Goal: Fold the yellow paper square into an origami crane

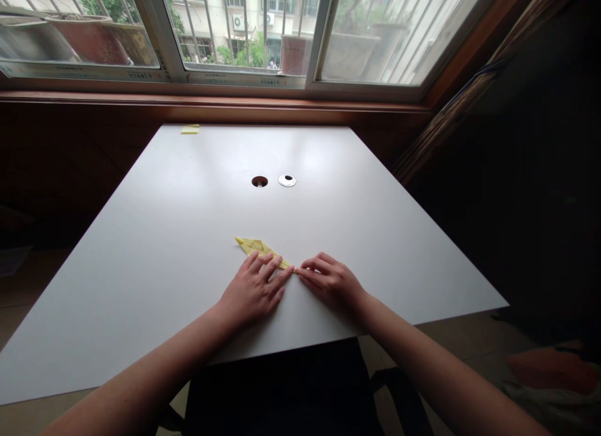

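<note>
A folded piece of yellow paper (256,245), long and narrow with pointed ends, lies slantwise on the white table (188,223). Over its lower middle rests my left hand (256,287), fingers spread and pressing the paper down against the tabletop. My right hand (332,278) is at the paper's right tip, thumb and fingertips pinched together there. The tip itself is mostly covered by the fingers of both hands. Creases and overlapping layers show on the part of the paper left of my fingers.
A small yellow paper pad (190,129) lies at the table's far left edge. Beyond my hands are a round cable hole (260,181) and a loose round cover (287,181). Behind the table stands a window (244,35) with bars and flowerpots outside. A curtain (451,110) hangs at right.
</note>
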The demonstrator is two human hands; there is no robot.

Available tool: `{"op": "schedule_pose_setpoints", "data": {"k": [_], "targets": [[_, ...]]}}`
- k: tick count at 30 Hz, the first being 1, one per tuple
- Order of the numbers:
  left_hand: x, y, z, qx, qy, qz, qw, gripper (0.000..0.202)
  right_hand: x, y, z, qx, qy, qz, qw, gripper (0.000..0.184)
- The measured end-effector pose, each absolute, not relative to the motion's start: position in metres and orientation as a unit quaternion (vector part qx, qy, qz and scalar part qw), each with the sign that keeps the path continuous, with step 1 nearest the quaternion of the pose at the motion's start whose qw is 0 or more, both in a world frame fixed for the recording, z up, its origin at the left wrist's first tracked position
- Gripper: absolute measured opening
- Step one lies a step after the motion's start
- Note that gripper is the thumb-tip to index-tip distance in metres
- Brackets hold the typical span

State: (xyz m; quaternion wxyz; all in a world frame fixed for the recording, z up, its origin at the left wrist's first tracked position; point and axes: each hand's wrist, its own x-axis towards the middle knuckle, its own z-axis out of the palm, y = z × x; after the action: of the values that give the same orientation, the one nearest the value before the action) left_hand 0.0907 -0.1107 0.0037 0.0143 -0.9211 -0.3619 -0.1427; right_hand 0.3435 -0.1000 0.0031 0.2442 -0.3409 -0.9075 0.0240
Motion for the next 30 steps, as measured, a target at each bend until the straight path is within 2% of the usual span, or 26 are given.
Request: {"op": "schedule_pose_setpoints", "data": {"k": [11, 23, 30], "targets": [[0.096, -0.113, 0.002, -0.914, -0.382, -0.137, 0.027, 0.048, 0.345, -0.106, 0.004, -0.330, -0.915, 0.013, 0.232, 0.021], [0.096, -0.112, 0.003, -0.916, -0.373, -0.145, 0.021, 0.049, 0.349, -0.107, 0.003, -0.397, -0.873, 0.076, 0.274, 0.015], [0.096, -0.107, 0.002, -0.918, -0.360, -0.167, 0.015, 0.045, 0.334, -0.103, 0.006, -0.477, -0.809, 0.167, 0.299, 0.008]]}}
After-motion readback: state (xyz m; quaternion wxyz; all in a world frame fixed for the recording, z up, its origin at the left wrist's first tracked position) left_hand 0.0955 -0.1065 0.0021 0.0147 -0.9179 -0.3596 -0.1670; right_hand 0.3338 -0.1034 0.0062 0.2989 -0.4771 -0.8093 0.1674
